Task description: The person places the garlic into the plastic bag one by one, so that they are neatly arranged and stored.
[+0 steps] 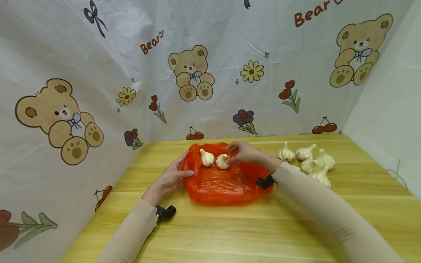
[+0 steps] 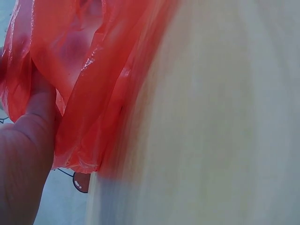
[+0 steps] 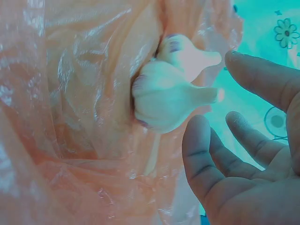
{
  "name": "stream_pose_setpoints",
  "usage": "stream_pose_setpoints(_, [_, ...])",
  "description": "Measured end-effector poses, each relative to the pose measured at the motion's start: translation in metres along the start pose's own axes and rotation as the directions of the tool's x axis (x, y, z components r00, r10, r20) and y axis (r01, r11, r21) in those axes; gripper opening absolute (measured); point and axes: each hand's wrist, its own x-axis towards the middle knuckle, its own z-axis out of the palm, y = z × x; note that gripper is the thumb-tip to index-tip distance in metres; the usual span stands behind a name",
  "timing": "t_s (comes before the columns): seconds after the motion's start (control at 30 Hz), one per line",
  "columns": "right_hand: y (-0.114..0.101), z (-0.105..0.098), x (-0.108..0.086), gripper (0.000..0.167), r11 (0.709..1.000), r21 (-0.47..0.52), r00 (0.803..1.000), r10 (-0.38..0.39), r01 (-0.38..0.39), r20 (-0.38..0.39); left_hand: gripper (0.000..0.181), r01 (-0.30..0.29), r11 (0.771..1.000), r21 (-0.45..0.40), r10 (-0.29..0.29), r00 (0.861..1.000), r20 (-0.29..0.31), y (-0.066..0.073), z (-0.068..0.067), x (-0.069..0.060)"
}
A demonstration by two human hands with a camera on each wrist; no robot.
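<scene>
A red plastic bag (image 1: 227, 186) lies spread open on the table, and two garlic bulbs sit inside it: one on the left (image 1: 207, 158) and one at its middle (image 1: 223, 161). My left hand (image 1: 171, 176) grips the bag's left rim, thumb on the near side; the left wrist view shows the thumb against the crinkled red plastic (image 2: 93, 89). Over the bag, my right hand (image 1: 245, 152) is beside the middle bulb. In the right wrist view its fingers are parted around the stem end of the nearer garlic bulb (image 3: 164, 96), apart from it.
Several more garlic bulbs (image 1: 309, 166) are grouped on the table to the right of the bag. Behind the wooden table (image 1: 210, 233) hangs a white cloth (image 1: 223, 33) printed with bears and flowers. A thin cord (image 1: 398, 173) is by the right edge.
</scene>
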Motion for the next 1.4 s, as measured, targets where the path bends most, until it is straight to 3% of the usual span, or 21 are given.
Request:
stream_pose_setpoints(0.27, [-0.003,-0.009,-0.026,0.053,0.994,0.008,0.994,-0.110,0.109,0.023,0.098,0.001,1.000,-0.001,-0.001,1.000,-0.005,0.002,0.002,0.001])
stream_pose_setpoints(0.6, [0.004,-0.023,-0.067,0.045,0.993,0.047,0.994,-0.108,0.107,0.024,0.098,-0.002,1.000,0.018,0.002,1.000,-0.001,0.000,0.001,0.000])
stream_pose_setpoints(1.4, [0.035,-0.036,-0.123,0.042,0.984,-0.016,0.984,-0.177,0.177,0.027,0.098,-0.004,1.000,0.006,0.004,1.000,-0.007,0.001,0.003,-0.001])
